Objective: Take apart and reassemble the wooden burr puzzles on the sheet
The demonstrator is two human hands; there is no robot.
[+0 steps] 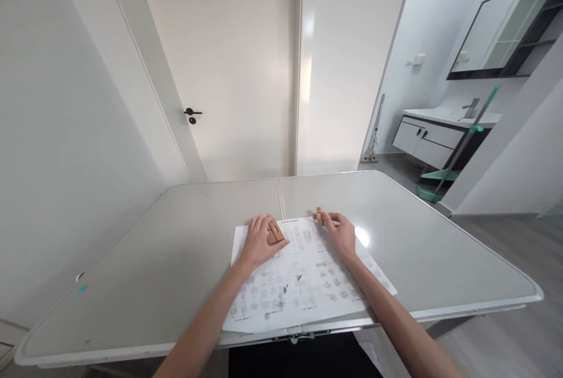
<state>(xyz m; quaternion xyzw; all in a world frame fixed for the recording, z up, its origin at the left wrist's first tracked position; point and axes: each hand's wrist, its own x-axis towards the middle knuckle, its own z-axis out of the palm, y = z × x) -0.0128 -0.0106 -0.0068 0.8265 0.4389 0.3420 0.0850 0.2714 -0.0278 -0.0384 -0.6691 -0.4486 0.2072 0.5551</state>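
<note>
My left hand (pixel 260 239) is curled round a brown wooden block puzzle (pixel 275 231), which has slots in its face and lies at the upper left of a printed sheet (pixel 303 301). Farther right, my right hand (pixel 341 233) pinches a smaller wooden burr puzzle (pixel 318 216) of crossed sticks by its right side, at the sheet's top edge. Rows of small puzzle drawings cover the paper, and two small dark tears or marks show near its middle. The fingertips of my right hand are partly hidden.
The sheet lies on a grey folding table (pixel 167 260) with a pale rim and a centre seam. Behind it stands a white door (pixel 229 61) with a black handle. To the right are a sink cabinet (pixel 426 137) and a green broom with a dustpan (pixel 428 193).
</note>
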